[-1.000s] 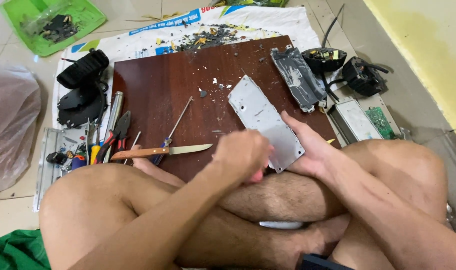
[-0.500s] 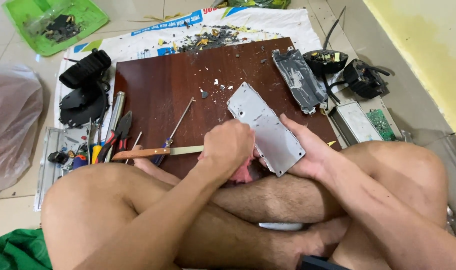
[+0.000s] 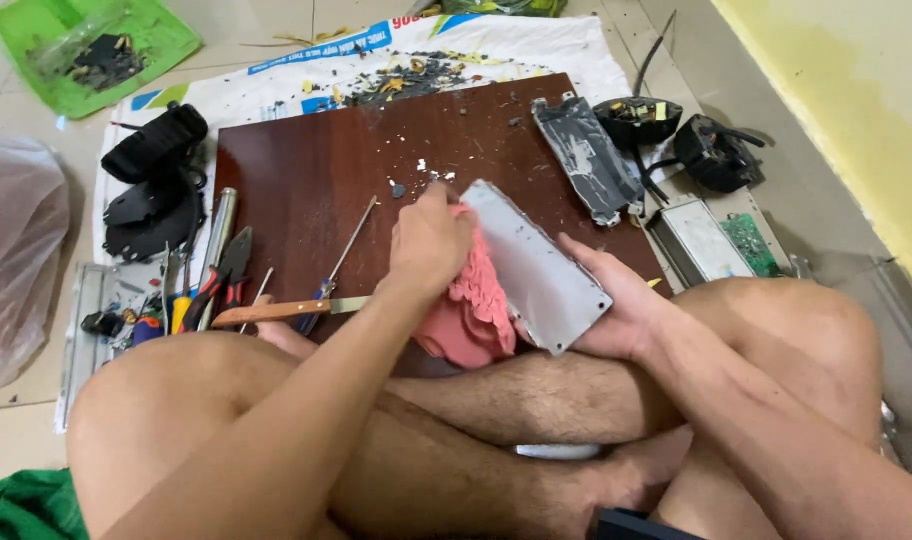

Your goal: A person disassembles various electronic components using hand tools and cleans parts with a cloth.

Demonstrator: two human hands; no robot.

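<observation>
— Sitting cross-legged on the floor, the person has both hands at a flat grey rectangular metal plate [image 3: 536,268]. Where does it lie?

— It is tilted over the near edge of the dark reddish-brown wooden board [image 3: 306,180], above the crossed legs. The right hand [image 3: 616,310] cups its near right end, fingers curled under and thumb along the edge, clamped on the plate.

— And the left hand [image 3: 428,240]?

— Its fingers are closed together around a bunched pink frilled cloth [image 3: 471,315], pressed against the plate's left edge near the far corner. The cloth hangs down beside the plate, touching it.

— What lies around?

— Left of the hands, on the board's near edge, a wooden-handled knife [image 3: 286,312] lies crosswise, with a thin long-shafted screwdriver [image 3: 346,250] slanting just above it. Red-and-black-handled pliers [image 3: 221,275] lie just off the board's left side. On the far right corner sits a dented grey metal cover [image 3: 586,160]; beyond it, a green circuit board [image 3: 751,243]. A green plastic tray [image 3: 96,55] sits well apart, far left.
</observation>
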